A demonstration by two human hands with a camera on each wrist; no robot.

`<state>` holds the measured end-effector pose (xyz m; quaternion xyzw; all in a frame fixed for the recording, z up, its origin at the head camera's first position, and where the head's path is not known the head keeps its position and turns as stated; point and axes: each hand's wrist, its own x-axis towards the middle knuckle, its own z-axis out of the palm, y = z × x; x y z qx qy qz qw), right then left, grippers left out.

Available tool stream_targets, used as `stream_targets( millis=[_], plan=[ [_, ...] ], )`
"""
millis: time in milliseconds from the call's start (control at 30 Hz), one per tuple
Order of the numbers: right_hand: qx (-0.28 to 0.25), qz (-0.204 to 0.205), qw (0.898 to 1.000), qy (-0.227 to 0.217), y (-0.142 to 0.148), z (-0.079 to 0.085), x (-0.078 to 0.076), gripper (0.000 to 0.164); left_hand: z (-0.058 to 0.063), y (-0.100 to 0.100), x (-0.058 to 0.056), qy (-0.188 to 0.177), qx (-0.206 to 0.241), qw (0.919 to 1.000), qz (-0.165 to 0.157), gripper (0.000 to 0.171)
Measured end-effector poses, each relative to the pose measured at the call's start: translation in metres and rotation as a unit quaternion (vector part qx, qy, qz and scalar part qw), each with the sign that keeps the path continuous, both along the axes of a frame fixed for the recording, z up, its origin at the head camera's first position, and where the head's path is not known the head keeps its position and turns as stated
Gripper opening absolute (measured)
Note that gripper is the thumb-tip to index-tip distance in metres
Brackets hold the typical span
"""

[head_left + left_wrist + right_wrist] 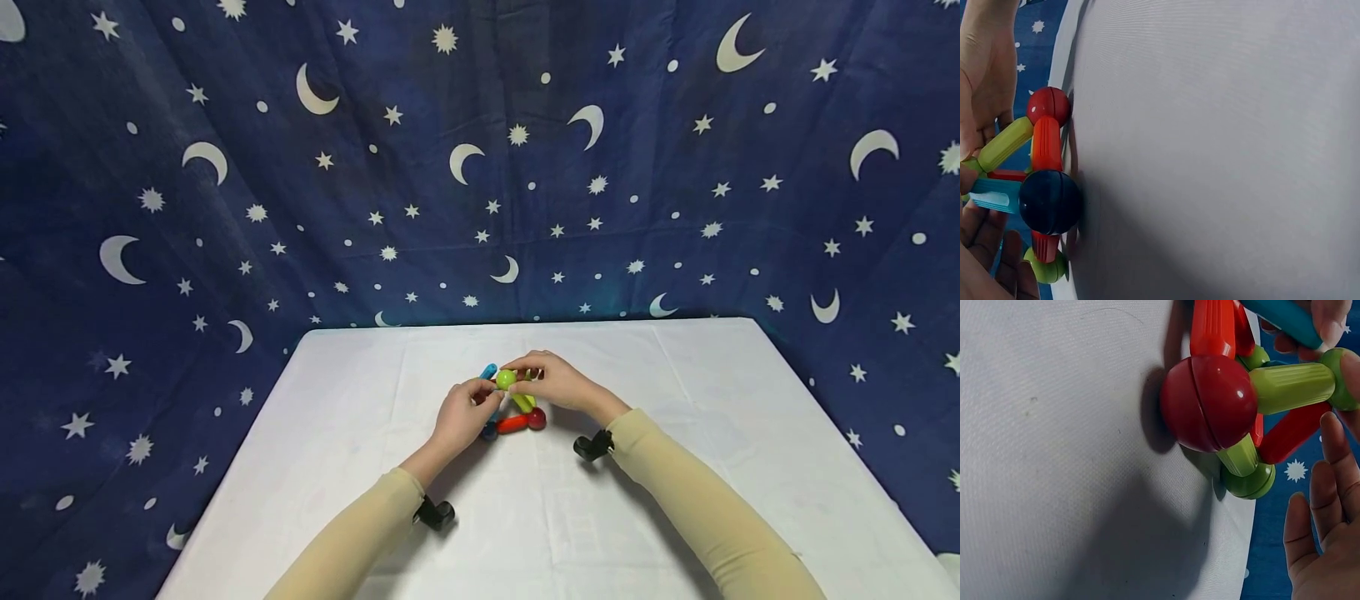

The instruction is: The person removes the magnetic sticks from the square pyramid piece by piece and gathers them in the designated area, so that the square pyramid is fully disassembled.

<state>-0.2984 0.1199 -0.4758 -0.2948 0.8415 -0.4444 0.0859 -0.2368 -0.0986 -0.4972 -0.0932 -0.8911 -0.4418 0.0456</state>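
Head view: right fingers (526,361) pinch a green ball (506,379)

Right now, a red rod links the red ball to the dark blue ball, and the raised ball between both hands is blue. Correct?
Not quite: the raised ball between the left hand and right hand is a light green ball, per the head view. The red rod does link the red ball to the dark blue ball.
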Motion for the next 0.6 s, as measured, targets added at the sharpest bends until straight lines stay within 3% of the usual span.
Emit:
stream_targets(
  millis=[233, 367, 467, 600],
  plan=[
    [0.003, -0.002, 1.000, -0.005, 0.000, 0.000, -0.001, 0.034, -0.004, -0.010, 0.005, -0.014, 0.027, 0.9995, 0.012, 0.024],
    [0.004, -0.008, 1.000, -0.008, -0.001, 0.002, 0.000, 0.034, -0.008, -0.015, 0.007, -0.009, 0.025, 0.9997, 0.000, 0.025],
    [0.008, -0.010, 1.000, -0.012, -0.001, 0.002, 0.000, 0.034, -0.010, -0.018, 0.011, -0.004, -0.043, 0.9989, -0.016, 0.039],
    [0.015, -0.011, 1.000, -0.016, -0.002, 0.002, 0.000, 0.035, -0.009, -0.019, 0.017, 0.003, -0.154, 0.9877, -0.027, 0.054]
  ],
)
